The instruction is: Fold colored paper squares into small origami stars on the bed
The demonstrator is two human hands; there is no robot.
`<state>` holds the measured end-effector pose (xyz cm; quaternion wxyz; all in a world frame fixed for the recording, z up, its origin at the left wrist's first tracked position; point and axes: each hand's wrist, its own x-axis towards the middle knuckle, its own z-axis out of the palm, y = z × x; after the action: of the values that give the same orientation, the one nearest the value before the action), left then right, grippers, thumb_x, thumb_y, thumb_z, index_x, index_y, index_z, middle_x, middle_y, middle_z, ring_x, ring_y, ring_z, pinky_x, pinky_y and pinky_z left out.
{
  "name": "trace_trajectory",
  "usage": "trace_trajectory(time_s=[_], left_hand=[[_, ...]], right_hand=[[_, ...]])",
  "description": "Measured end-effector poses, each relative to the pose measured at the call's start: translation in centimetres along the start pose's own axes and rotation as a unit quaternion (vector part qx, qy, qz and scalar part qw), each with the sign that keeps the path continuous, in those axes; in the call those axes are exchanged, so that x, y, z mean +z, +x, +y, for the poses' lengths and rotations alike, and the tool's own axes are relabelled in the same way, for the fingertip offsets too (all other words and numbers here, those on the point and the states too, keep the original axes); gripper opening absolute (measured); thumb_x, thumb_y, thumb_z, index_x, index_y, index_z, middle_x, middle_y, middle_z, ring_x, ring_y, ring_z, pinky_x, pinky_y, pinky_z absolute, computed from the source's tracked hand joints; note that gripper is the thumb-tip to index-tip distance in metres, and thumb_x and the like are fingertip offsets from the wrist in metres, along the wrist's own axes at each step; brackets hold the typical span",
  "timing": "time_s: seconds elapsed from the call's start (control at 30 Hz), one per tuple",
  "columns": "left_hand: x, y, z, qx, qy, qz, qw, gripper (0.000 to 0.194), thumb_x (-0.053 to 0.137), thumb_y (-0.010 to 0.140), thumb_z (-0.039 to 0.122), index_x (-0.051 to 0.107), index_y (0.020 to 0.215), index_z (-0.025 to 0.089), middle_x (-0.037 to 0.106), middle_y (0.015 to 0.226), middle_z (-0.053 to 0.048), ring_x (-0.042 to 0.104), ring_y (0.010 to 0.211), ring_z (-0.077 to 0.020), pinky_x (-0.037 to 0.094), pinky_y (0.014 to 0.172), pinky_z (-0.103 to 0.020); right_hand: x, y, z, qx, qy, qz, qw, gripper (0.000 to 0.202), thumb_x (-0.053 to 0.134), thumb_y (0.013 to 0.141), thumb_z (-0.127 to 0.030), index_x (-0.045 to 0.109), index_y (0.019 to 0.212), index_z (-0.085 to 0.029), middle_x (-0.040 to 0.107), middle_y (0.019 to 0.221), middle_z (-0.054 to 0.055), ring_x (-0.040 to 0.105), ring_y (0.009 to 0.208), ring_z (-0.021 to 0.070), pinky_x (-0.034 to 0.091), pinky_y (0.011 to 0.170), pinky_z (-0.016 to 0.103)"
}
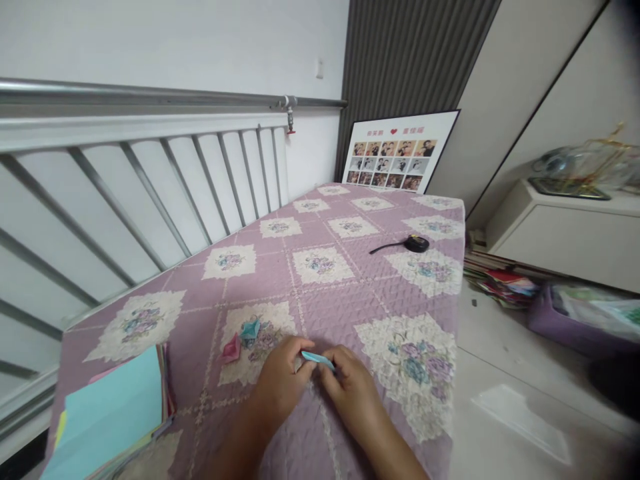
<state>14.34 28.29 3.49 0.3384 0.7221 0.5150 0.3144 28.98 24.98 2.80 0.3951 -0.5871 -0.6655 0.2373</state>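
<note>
Pinched narrow, left hand (281, 375) and right hand (354, 390) hold folded blue paper (319, 360), lower centre. I judge it mid-fold; next move needs light fingertip pressure.

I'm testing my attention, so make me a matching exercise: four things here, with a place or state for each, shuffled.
1. Pink folded paper
2. Paper stack
3. Black tape measure
4. Left hand

A. Holding folded blue paper
B. Beside small blue piece
C. On the tablecloth's right part
D. Topped by light blue sheet

Pairs: 1-B; 2-D; 3-C; 4-A
</note>
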Motion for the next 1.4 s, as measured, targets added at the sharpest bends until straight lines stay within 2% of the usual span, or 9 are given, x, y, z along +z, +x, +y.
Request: trace_trajectory(time_s=[0.1,0.2,0.37,0.5,0.63,0.77,0.87,1.17,1.4], left_hand=[[-0.4,-1.8,0.0,0.076,0.132,0.023,0.988,0.023,0.048,0.077,0.009,0.058,0.095,0.020,0.061,0.097,-0.003,0.053,0.096,-0.0197,0.040,0.088,-0.036],[-0.9,-4.4,-0.6,0.115,0.246,0.013,0.962,0.016,0.047,0.082,0.010,0.058,0.086,0.020,0.060,0.092,-0.003,0.052,0.092,-0.0205,0.041,0.086,-0.037],[-1.6,-8.7,-2.3,0.094,0.326,0.037,0.940,0.015,0.048,0.083,0.010,0.058,0.084,0.020,0.061,0.089,-0.003,0.053,0.088,-0.0200,0.042,0.082,-0.035],[-1.4,-11.3,-2.8,0.063,0.344,0.039,0.936,0.014,0.049,0.083,0.009,0.059,0.080,0.019,0.061,0.086,-0.003,0.054,0.086,-0.0203,0.040,0.080,-0.035],[-1.1,-12.9,-2.5,0.031,0.346,-0.002,0.938,0.016,0.050,0.083,0.007,0.061,0.081,0.020,0.061,0.085,-0.002,0.054,0.085,-0.0200,0.037,0.078,-0.035],[-1.1,-13.8,-2.3,0.015,0.311,0.000,0.950,0.017,0.052,0.083,0.007,0.062,0.083,0.021,0.061,0.088,-0.001,0.053,0.087,-0.0192,0.035,0.079,-0.035],[-1.3,-14.0,-2.3,0.009,0.264,0.013,0.964,0.016,0.056,0.081,0.008,0.063,0.084,0.021,0.061,0.090,0.000,0.053,0.088,-0.0184,0.034,0.081,-0.034],[-1.6,-13.6,-2.9,-0.038,0.186,0.058,0.980,0.012,0.061,0.080,0.011,0.063,0.074,0.021,0.062,0.083,0.000,0.054,0.084,-0.0173,0.035,0.079,-0.033],[-2.2,-12.8,-3.0,-0.086,0.170,0.024,0.981,0.008,0.064,0.081,0.021,0.064,0.073,0.021,0.061,0.082,0.002,0.054,0.084,-0.0168,0.034,0.077,-0.031]], right_hand=[[0.7,-0.8,-0.1,-0.081,-0.127,0.010,0.989,0.010,0.054,0.077,-0.013,0.058,0.072,-0.020,0.059,0.073,0.002,0.053,0.076,0.0192,0.035,0.074,0.033],[1.7,-1.8,-0.6,-0.145,-0.181,0.002,0.973,0.011,0.056,0.076,-0.010,0.058,0.073,-0.021,0.058,0.073,0.001,0.051,0.076,0.0185,0.033,0.075,0.033],[3.3,-3.8,-1.8,-0.224,-0.181,-0.046,0.957,0.009,0.061,0.081,-0.016,0.058,0.076,-0.022,0.059,0.076,0.000,0.051,0.077,0.0176,0.031,0.079,0.034],[3.9,-5.5,-2.1,-0.249,-0.190,-0.076,0.947,0.009,0.064,0.080,-0.017,0.058,0.075,-0.022,0.059,0.077,-0.001,0.051,0.079,0.0181,0.031,0.084,0.035],[3.9,-6.8,-2.0,-0.248,-0.191,-0.109,0.944,0.010,0.064,0.080,-0.017,0.058,0.074,-0.023,0.060,0.077,-0.001,0.053,0.079,0.0184,0.032,0.086,0.035],[3.3,-7.4,-1.8,-0.227,-0.157,-0.133,0.952,0.016,0.064,0.079,-0.011,0.061,0.084,-0.025,0.061,0.082,-0.001,0.055,0.083,0.0181,0.029,0.094,0.039],[2.9,-7.5,-1.6,-0.209,-0.136,-0.141,0.958,0.018,0.064,0.077,-0.007,0.061,0.083,-0.024,0.062,0.082,-0.002,0.056,0.084,0.0176,0.028,0.096,0.040],[2.5,-7.4,-1.4,-0.145,-0.130,-0.140,0.971,0.012,0.070,0.076,-0.015,0.062,0.071,-0.023,0.061,0.074,-0.002,0.055,0.078,0.0169,0.035,0.079,0.032],[2.5,-7.3,-1.6,-0.090,-0.109,-0.131,0.981,0.013,0.064,0.082,-0.021,0.063,0.070,-0.026,0.061,0.077,-0.002,0.055,0.082,0.0181,0.031,0.081,0.036]])
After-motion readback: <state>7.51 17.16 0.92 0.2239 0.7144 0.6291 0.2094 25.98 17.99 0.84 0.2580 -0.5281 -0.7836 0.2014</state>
